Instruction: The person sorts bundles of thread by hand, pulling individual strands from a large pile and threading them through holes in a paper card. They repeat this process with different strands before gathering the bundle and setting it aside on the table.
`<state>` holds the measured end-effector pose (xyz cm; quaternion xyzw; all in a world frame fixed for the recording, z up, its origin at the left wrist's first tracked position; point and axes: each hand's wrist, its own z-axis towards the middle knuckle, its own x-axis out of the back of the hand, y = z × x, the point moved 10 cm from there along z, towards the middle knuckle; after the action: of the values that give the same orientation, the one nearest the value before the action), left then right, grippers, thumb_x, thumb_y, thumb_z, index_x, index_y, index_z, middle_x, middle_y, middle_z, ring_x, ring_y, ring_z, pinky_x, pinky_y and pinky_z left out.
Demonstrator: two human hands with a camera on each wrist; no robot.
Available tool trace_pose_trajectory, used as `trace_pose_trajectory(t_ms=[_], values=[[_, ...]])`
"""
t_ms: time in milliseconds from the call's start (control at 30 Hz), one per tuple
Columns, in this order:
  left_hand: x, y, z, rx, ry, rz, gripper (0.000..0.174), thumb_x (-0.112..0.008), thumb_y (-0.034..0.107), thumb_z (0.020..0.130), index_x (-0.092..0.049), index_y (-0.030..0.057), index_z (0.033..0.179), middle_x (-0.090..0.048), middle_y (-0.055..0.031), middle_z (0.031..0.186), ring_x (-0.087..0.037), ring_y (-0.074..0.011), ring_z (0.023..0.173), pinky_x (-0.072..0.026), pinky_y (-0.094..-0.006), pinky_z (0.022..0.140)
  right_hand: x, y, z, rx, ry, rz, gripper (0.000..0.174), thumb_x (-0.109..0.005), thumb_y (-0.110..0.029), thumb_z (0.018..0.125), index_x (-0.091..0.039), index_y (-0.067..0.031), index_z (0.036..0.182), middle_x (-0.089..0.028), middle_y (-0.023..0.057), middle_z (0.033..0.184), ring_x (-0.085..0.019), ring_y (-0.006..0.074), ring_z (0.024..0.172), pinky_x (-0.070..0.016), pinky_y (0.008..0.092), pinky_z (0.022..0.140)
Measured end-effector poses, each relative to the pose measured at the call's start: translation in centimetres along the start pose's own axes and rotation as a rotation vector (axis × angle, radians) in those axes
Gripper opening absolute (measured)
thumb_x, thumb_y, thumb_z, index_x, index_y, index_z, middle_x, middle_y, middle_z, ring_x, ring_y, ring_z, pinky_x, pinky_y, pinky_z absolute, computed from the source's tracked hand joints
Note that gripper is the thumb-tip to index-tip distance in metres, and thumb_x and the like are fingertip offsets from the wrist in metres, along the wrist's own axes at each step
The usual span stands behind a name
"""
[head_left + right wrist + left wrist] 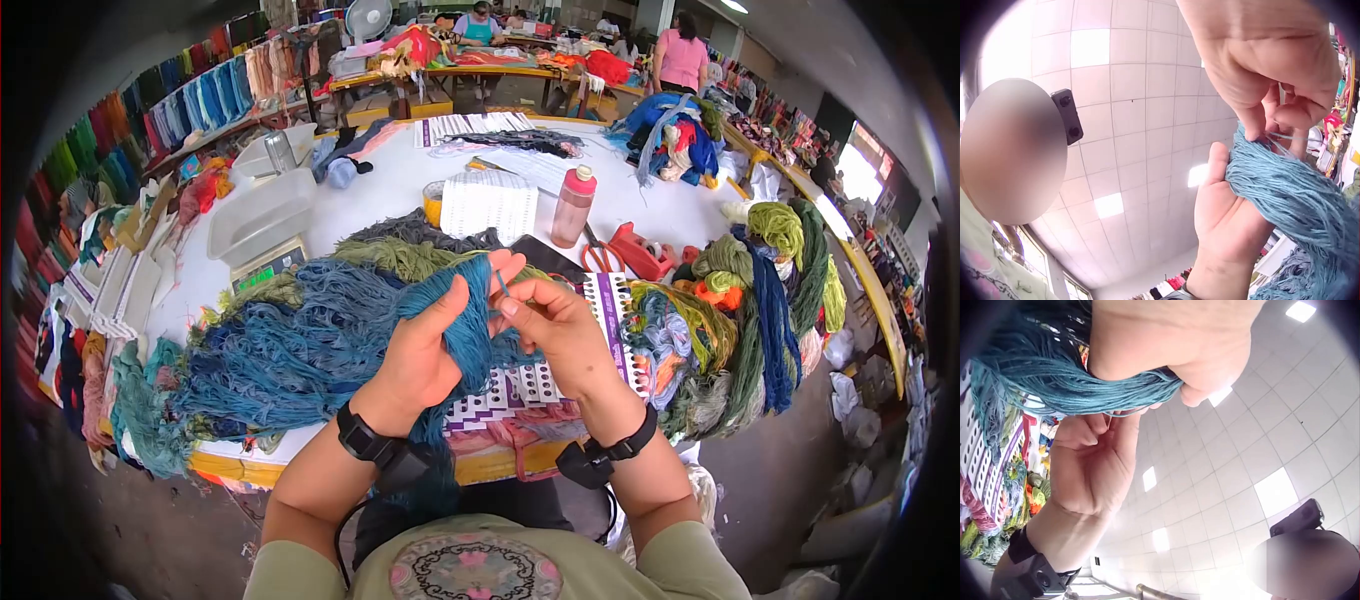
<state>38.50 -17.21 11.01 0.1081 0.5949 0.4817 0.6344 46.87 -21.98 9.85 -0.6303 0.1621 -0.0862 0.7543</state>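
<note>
— Where is the teal yarn skein?
— It's draped through the left hand, whose fingers curl loosely round it, above the near edge of the table. The right hand pinches one strand.
— How does it handle?
— Soft, light and limp, and likely to tangle. Best gripped at the bunched middle. One skein, one strand, two hands.

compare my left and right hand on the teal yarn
The left hand holds the teal yarn hank draped across its palm; the right hand pinches a single strand. Yarn covers part of the left hand; the right hand is bare. Both wear black wrist straps.
</note>
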Motion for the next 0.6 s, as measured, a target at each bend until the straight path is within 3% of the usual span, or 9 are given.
trace_pose_trajectory(t_ms=[133,200,233,300,400,467,500,533,600], values=[[0.5,-0.6,-0.2,0.033,0.008,0.058,0.039,-0.046,0.034,0.1,-0.056,0.0006,0.118,-0.048,-0.0237,0.138,-0.05,-0.0298,0.126,-0.0429,-0.0425,0.101,3.6,-1.4,-2.5,0.273,0.235,0.124,0.007,-0.056,-0.016,0.097,-0.058,-0.0091,0.098,-0.064,0.0003,0.09,-0.055,0.0089,0.073,-0.0469,0.0258,0.069],[3.6,-0.5,-2.2,0.192,0.161,0.032,0.031,-0.05,0.036,0.099,-0.058,0.0065,0.1,-0.059,-0.0244,0.123,-0.065,-0.0301,0.105,-0.056,-0.0348,0.078,8.3,-0.7,-4.8,0.232,0.356,0.421,0.003,-0.054,-0.013,0.096,-0.054,-0.0105,0.095,-0.062,0.0004,0.087,-0.057,0.0113,0.077,-0.0494,0.0305,0.073],[5.3,0.3,-3.2,0.177,0.216,0.015,0.031,-0.051,0.037,0.098,-0.057,0.0071,0.101,-0.062,-0.0223,0.12,-0.067,-0.0222,0.088,-0.0545,-0.0269,0.063,11.2,0.2,-6.5,0.17,0.379,0.611,0.003,-0.054,-0.012,0.096,-0.052,-0.0113,0.093,-0.06,0.0,0.084,-0.057,0.0117,0.077,-0.0502,0.0324,0.075],[9.0,3.5,-5.8,0.09,0.42,0.001,0.023,-0.054,0.03,0.098,-0.056,0.0078,0.098,-0.063,-0.0077,0.09,-0.047,-0.0066,0.06,-0.0396,-0.0191,0.048,18.6,1.6,-10.0,0.247,0.3,0.638,0.008,-0.054,-0.01,0.094,-0.049,-0.013,0.088,-0.052,-0.0021,0.074,-0.051,0.011,0.067,-0.0487,0.0304,0.07],[15.3,9.4,-10.1,0.014,0.485,-0.291,0.016,-0.049,0.019,0.1,-0.054,0.0045,0.093,-0.056,-0.0034,0.082,-0.043,-0.0039,0.058,-0.035,-0.0179,0.045,35.3,2.6,-20.2,0.237,0.787,0.29,0.01,-0.057,-0.01,0.089,-0.05,-0.0128,0.082,-0.042,-0.0051,0.066,-0.038,0.0068,0.054,-0.0347,0.022,0.05],[18.5,14.7,-12.5,-0.138,0.422,-0.385,0.019,-0.048,0.019,0.1,-0.057,0.0024,0.101,-0.059,-0.0035,0.087,-0.043,-0.0046,0.057,-0.0351,-0.0197,0.045,47.9,0.6,-31.7,0.353,1.223,0.219,0.013,-0.06,-0.008,0.086,-0.051,-0.0112,0.077,-0.043,-0.0042,0.063,-0.032,0.0065,0.046,-0.0274,0.022,0.042],[19.7,17.1,-13.2,-0.211,0.392,-0.391,0.03,-0.048,0.021,0.1,-0.053,0.0027,0.124,-0.063,-0.0059,0.095,-0.043,-0.0043,0.056,-0.035,-0.0181,0.044,50.0,-0.8,-37.1,0.42,1.563,0.081,0.011,-0.06,-0.004,0.082,-0.051,-0.0104,0.079,-0.045,-0.0022,0.065,-0.031,0.0066,0.045,-0.0251,0.022,0.041],[15.1,16.5,-11.7,-0.259,0.33,-0.384,0.037,-0.048,0.022,0.1,-0.046,0.0033,0.132,-0.063,-0.0083,0.101,-0.043,-0.0037,0.055,-0.0346,-0.0169,0.044,50.0,-3.3,-37.5,0.623,1.472,0.056,0.005,-0.056,-0.005,0.083,-0.055,-0.0086,0.086,-0.048,-0.0009,0.07,-0.034,0.0061,0.047,-0.027,0.0207,0.043],[7.5,12.0,-7.5,-0.262,0.247,-0.328,0.049,-0.049,0.024,0.1,-0.035,0.004,0.143,-0.062,-0.0121,0.111,-0.043,-0.0022,0.056,-0.0337,-0.0144,0.043,41.3,-5.7,-29.3,0.504,1.389,-0.11,0.011,-0.052,-0.009,0.089,-0.058,-0.0079,0.098,-0.051,-0.0015,0.075,-0.038,0.0048,0.052,-0.029,0.0186,0.045]])
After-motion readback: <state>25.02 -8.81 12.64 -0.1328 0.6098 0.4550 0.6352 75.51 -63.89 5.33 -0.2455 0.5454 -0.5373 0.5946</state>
